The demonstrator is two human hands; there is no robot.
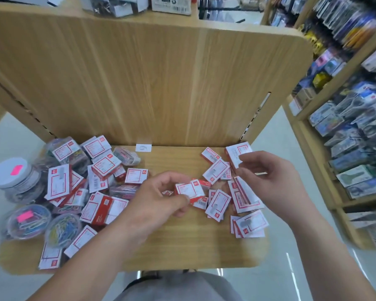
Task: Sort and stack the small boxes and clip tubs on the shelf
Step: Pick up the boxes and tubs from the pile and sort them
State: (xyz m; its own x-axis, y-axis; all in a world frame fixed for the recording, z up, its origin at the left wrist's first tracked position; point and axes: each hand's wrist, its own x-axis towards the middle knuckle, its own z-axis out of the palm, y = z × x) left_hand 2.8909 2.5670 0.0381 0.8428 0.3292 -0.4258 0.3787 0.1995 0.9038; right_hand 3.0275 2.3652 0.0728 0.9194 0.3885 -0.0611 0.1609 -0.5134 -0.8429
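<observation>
Box (189, 190) sits pinched in my left hand (161, 196), long axis toward my right hand (267, 172), whose grip I cannot tell.

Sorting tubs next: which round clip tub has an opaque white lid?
The tall far-left tub; the two tubs nearer you have clear lids over coloured clips.

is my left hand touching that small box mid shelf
Touching: the head view shows the left hand pinching the small box at its near edge.
</observation>
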